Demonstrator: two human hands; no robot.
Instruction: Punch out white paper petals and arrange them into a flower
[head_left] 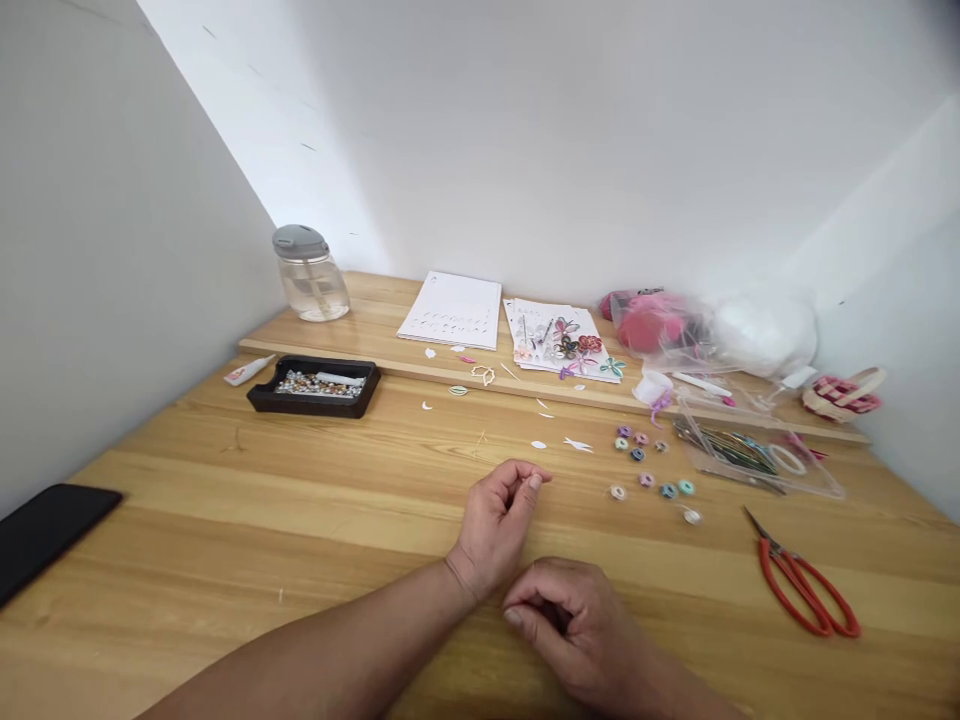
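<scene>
My left hand (499, 520) rests on the wooden table (315, 540), its fingers curled and the thumb against them. Nothing shows in its grip. Closer to me, my right hand (577, 625) lies with loosely curled fingers beside the left wrist, and I see nothing in it either. Just beyond the left hand are small white paper cut-outs, among them an oval (538, 445) and a forked piece (578, 445). Several small thread bobbins, including a blue one (668, 491) and a white one (691, 516), lie to the right of the hands.
Red-handled scissors (806, 590) lie at right, below a clear tray (757, 460) of wires. At left are a black tray (315, 405) of beads, a glue tube (248, 371) and a phone (52, 530). A raised shelf bears a water jar (313, 285), papers (454, 305) and flower ornaments (583, 360).
</scene>
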